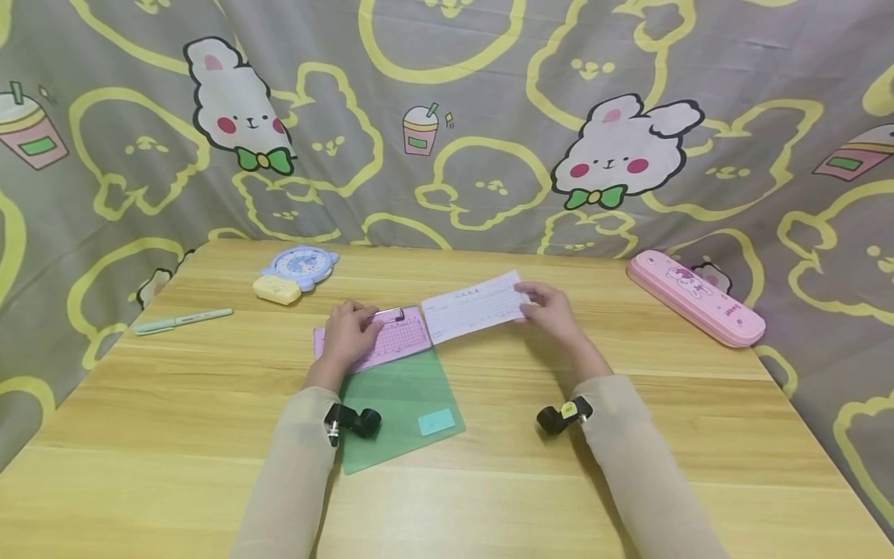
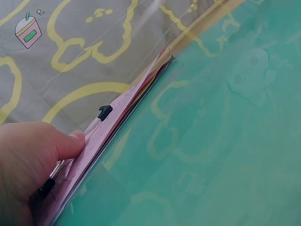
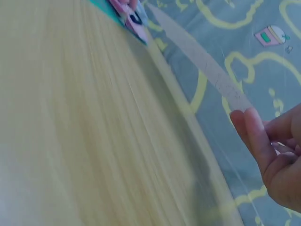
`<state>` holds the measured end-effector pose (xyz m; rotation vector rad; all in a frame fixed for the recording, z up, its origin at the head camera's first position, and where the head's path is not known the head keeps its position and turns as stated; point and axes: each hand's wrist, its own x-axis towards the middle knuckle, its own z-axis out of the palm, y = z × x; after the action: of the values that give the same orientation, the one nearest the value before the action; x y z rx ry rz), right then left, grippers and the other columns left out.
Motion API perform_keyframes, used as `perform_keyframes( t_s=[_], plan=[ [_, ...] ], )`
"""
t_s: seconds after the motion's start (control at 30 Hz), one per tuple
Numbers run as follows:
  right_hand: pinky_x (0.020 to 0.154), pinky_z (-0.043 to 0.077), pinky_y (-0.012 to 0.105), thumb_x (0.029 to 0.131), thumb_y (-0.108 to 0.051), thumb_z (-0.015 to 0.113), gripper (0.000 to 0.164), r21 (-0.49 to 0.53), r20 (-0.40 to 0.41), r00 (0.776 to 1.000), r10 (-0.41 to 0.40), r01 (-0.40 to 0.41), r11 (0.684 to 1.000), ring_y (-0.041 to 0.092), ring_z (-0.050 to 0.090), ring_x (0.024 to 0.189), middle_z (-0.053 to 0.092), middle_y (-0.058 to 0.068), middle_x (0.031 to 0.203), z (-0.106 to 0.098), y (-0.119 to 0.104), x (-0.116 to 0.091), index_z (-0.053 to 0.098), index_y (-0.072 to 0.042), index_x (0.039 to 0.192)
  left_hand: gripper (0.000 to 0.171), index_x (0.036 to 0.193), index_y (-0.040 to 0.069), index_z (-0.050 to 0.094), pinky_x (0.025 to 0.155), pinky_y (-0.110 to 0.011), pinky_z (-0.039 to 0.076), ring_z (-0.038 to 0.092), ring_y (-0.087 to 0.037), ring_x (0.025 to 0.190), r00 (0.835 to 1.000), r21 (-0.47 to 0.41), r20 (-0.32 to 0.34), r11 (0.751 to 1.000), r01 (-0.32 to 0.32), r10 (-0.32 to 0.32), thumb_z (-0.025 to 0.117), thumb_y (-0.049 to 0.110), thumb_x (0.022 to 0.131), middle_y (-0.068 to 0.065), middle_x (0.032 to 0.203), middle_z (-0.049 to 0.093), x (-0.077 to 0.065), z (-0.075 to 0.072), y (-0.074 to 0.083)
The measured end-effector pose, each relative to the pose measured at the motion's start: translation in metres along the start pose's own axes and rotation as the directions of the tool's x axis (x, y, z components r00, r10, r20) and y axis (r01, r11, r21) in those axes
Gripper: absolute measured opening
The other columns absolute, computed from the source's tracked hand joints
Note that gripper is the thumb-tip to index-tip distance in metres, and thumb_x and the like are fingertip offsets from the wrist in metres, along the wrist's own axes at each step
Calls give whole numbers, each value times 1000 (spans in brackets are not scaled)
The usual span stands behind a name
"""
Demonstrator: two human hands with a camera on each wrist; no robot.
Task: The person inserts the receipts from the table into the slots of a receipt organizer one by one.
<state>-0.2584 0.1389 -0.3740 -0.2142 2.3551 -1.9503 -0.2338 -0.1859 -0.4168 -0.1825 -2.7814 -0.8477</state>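
Note:
My left hand (image 1: 345, 334) holds a stack of pink printed forms (image 1: 401, 332), its thumb pressing on the top sheet beside a metal paper fastener (image 2: 106, 112) with black sliders. Below the stack, a translucent green sheet (image 1: 398, 396) with a small teal label (image 1: 436, 422) lies on the table. My right hand (image 1: 552, 314) pinches the right end of a white printed slip (image 1: 475, 307) between thumb and fingers. In the right wrist view the slip (image 3: 202, 61) bows, raised off the table, its far end close beside the pink forms.
At the back left sit a round blue clock-like item (image 1: 303, 264) and a pale yellow eraser-like block (image 1: 277, 290). A light green pen (image 1: 183, 321) lies at the left. A pink pencil case (image 1: 698, 297) rests at the right. Patterned curtain (image 1: 475, 78) hangs behind the wooden table (image 1: 559, 497).

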Motion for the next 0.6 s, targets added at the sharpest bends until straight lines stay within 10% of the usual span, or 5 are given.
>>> perform_keyframes(
  t_s=[0.6],
  plan=[
    [62, 48, 29, 79, 11, 47, 30, -42, 185, 978, 99, -92, 995, 17, 57, 71, 54, 21, 101, 77, 6, -7, 54, 9, 109, 36, 112, 2, 57, 78, -40, 30, 39, -28, 93, 999, 14, 16, 999, 35, -35, 58, 22, 82, -13, 98, 49, 2, -2, 2]
  ],
)
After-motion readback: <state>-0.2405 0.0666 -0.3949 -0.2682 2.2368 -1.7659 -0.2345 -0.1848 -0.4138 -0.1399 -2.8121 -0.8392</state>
